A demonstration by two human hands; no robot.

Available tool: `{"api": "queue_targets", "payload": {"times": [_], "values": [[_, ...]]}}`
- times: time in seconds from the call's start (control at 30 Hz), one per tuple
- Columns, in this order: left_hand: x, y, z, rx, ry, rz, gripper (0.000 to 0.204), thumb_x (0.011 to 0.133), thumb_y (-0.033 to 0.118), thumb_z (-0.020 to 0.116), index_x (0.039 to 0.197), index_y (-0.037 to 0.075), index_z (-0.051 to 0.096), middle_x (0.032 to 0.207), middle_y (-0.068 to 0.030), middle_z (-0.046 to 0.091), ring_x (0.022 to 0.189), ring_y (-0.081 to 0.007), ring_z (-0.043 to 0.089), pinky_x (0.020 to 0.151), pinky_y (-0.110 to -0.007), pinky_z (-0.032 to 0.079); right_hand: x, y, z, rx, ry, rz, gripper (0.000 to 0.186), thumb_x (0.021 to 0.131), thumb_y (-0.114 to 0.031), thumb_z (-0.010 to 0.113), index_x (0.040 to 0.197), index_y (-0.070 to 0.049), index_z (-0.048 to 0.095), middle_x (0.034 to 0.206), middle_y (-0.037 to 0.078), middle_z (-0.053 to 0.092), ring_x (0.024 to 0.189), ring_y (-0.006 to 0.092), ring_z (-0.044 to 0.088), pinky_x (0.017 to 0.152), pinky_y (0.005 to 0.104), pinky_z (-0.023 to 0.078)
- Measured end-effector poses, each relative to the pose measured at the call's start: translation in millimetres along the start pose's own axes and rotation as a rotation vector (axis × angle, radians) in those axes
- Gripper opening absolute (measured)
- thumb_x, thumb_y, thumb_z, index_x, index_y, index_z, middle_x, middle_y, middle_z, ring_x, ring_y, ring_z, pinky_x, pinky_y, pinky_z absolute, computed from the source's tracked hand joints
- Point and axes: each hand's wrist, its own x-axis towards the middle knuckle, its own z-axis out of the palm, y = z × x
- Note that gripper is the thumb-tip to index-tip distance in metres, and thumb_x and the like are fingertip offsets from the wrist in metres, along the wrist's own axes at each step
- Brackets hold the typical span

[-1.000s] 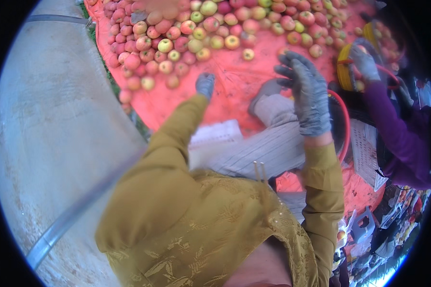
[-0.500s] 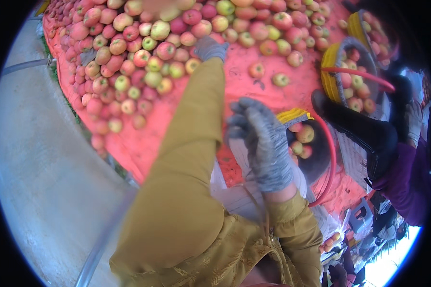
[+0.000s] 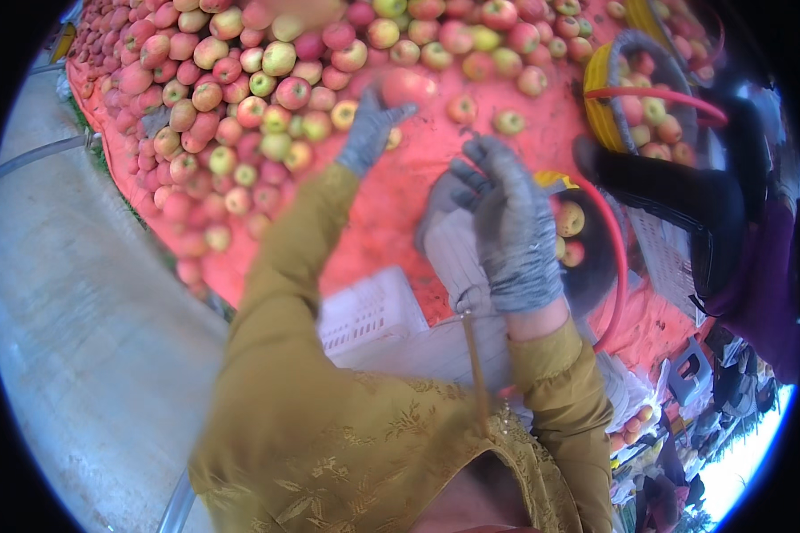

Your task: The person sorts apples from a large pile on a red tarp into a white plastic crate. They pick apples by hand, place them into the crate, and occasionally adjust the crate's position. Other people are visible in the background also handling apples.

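Note:
My left hand (image 3: 369,133), in a grey work glove, is over the red sheet at the near edge of the apple pile, thumb and fingers spread. A motion-blurred apple (image 3: 409,87) is just beyond its fingertips; whether they still touch is unclear. Another apple (image 3: 394,139) lies partly hidden beside this hand. My right hand (image 3: 517,226), gloved alike, hovers palm inward near the dark bucket (image 3: 596,282), its fingers loosely bent and apart with nothing visible in them. Several apples (image 3: 570,218) sit inside that bucket, which has a red handle (image 3: 620,249).
The big apple pile (image 3: 231,107) spreads over the red sheet (image 3: 400,195). A white slotted crate (image 3: 373,311) is in front of me. At right stand a yellow-sided bucket (image 3: 603,98) of apples and a co-worker's dark-clad leg (image 3: 658,182). Pale concrete (image 3: 80,338) lies at left.
My left hand has pulled back from the pile toward me and opened, with a blurred apple now by its fingers. My right hand's fingers have loosened and risen slightly. The white crate shows more.

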Motion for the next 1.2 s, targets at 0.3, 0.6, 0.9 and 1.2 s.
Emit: {"api": "queue_targets", "payload": {"times": [0.3, 0.6, 0.9, 1.2], "values": [[-121.7, 103.9, 71.3, -0.243, -0.37, 0.097, 0.074, 0.078, 0.017, 0.071, 0.138, 0.002, 0.031, 0.135, -0.0079, 0.041, 0.124, -0.0192, 0.041, 0.105, -0.034, 0.032, 1.0, -16.1, -11.4, -0.094, 0.026, 0.102, 0.042, 0.086, -0.031, 0.06, 0.117, -0.004, 0.051, 0.105, 0.01, 0.058, 0.09, 0.0204, 0.06, 0.071, 0.0372, 0.052], [22.7, -55.3, -10.5, 0.577, 0.195, -0.138, 0.057, 0.08, 0.024, 0.068, 0.127, 0.001, 0.046, 0.114, -0.0126, 0.057, 0.109, -0.0225, 0.054, 0.092, -0.031, 0.043, -33.3, -35.2, -7.9, 0.42, -0.061, 0.24, 0.04, 0.088, -0.04, 0.053, 0.116, -0.011, 0.052, 0.113, 0.007, 0.058, 0.101, 0.027, 0.059, 0.082, 0.0485, 0.049], [54.2, -70.0, 21.1, 1.313, 0.166, -0.094, 0.066, 0.065, 0.027, 0.076, 0.121, 0.009, 0.047, 0.124, -0.0197, 0.047, 0.108, -0.0339, 0.053, 0.094, -0.041, 0.043, -31.1, -30.6, -16.1, 0.423, -0.094, 0.227, 0.052, 0.091, -0.045, 0.044, 0.125, -0.007, 0.047, 0.121, 0.016, 0.054, 0.108, 0.0342, 0.054, 0.095, 0.0534, 0.04], [32.9, -73.3, -14.4, -0.458, -0.043, -0.497, 0.05, 0.081, 0.039, 0.058, 0.121, 0.012, 0.047, 0.108, -0.0118, 0.059, 0.09, -0.0316, 0.061, 0.06, -0.034, 0.051, -28.9, -34.1, -25.9, 0.162, -0.093, 0.147, 0.036, 0.095, -0.027, 0.044, 0.114, 0.002, 0.054, 0.112, 0.016, 0.059, 0.106, 0.0247, 0.057, 0.091, 0.0372, 0.047]]}}
